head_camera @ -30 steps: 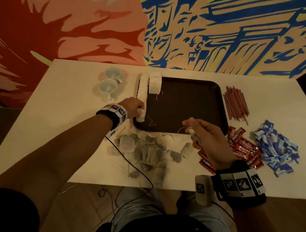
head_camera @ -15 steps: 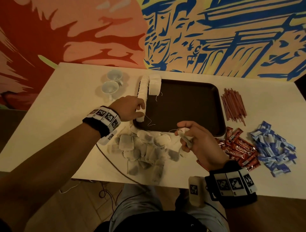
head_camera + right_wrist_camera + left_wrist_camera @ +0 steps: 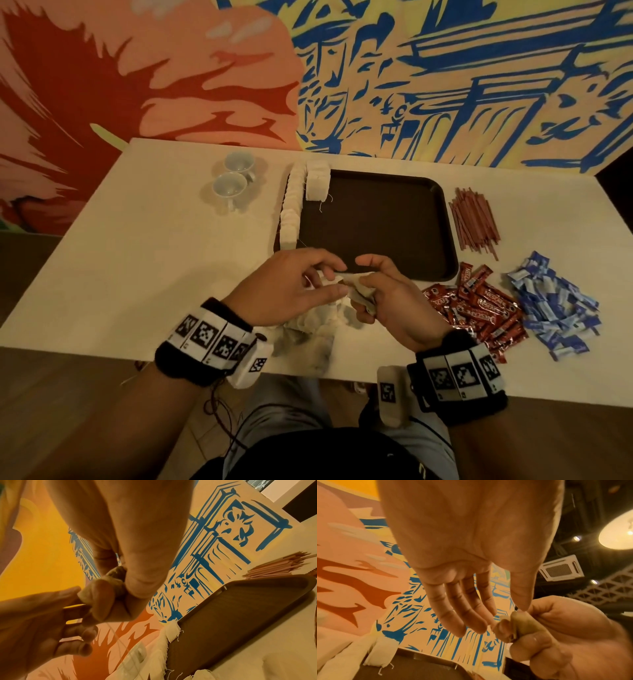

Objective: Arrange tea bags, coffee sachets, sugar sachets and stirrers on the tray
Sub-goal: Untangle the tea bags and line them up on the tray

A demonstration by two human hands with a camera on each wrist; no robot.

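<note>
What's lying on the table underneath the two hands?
A loose heap of tea bags shows below and between the left hand and the right hand, which grips one tea bag. How far the heap runs under the hands is covered.

white table (image 3: 144, 260), tray (image 3: 442, 219), cups (image 3: 233, 178), stirrers (image 3: 474, 222), coffee sachets (image 3: 479, 308), sugar sachets (image 3: 555, 308), loose tea bags (image 3: 308, 329)

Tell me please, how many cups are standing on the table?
2. Both stand on the table, left of the tray: the far cup near the wall and the near cup just in front of it, close together. No others show.
</note>
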